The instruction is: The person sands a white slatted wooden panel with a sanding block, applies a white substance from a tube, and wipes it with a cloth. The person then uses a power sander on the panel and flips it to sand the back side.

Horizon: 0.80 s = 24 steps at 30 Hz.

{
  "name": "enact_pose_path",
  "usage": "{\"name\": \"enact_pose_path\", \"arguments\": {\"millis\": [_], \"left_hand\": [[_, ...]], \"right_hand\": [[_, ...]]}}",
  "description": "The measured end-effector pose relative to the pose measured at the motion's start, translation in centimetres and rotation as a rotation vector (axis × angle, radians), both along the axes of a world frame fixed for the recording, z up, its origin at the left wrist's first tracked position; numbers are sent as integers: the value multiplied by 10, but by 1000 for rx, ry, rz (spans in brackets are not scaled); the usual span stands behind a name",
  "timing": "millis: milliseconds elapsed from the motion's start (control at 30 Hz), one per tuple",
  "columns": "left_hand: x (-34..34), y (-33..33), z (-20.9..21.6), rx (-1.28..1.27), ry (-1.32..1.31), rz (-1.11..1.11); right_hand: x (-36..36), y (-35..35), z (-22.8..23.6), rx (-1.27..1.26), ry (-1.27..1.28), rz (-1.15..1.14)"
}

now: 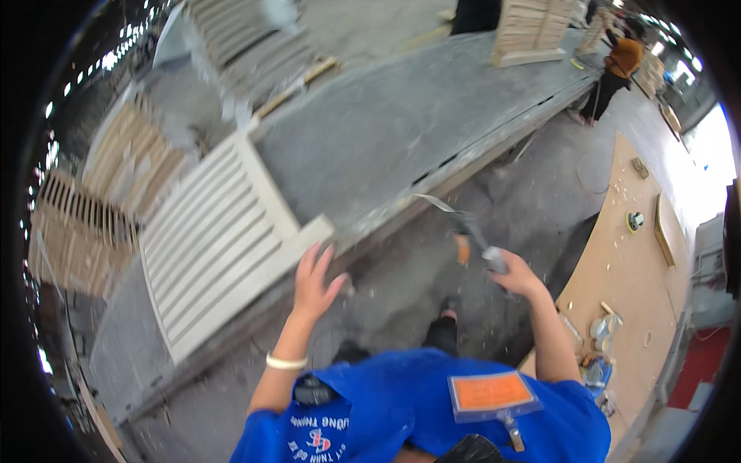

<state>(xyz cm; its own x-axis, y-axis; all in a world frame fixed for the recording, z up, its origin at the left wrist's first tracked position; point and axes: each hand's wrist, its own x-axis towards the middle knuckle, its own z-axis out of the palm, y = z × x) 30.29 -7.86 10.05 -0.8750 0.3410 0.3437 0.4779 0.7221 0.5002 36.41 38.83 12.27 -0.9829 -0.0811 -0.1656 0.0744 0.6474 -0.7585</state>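
A pale slatted wooden panel [224, 239] lies on the long grey workbench [370, 131] to my left. My left hand [315, 282] has its fingers spread by the panel's near corner; whether the fingertips touch the wood, I cannot tell. Out over the gap to the right of the bench, my right hand [515, 272] is closed round the grip of a grey hand tool [472, 230]. Motion smears the tool, so its kind is unclear; a thin, pale curved strip shows at its far end. Just below it is a small orange piece [461, 248], perhaps part of the tool.
Slatted wooden panels [131, 162] are stacked left of the bench. On the right, a plywood table [625, 301] carries a round sander [634, 222], a tape roll [603, 328] and scraps. Another person [617, 69] stands by the bench's far end, near an upright wooden panel [531, 31].
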Motion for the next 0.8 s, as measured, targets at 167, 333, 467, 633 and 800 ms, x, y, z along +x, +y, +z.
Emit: {"name": "enact_pose_path", "arguments": {"millis": [167, 333, 467, 633, 800], "left_hand": [[60, -45, 54, -112, -31, -57], [81, -122, 68, 163, -200, -126], [74, -120, 61, 228, -212, -214], [46, -105, 44, 230, -192, -301], [12, -104, 12, 190, -30, -178]], "right_hand": [[24, -232, 64, -41, -101, 434], [16, -285, 104, -213, -284, 679], [-1, -306, 84, -264, -445, 223], [14, -335, 36, -520, -540, 567], [-8, -320, 9, -645, -532, 421]]}}
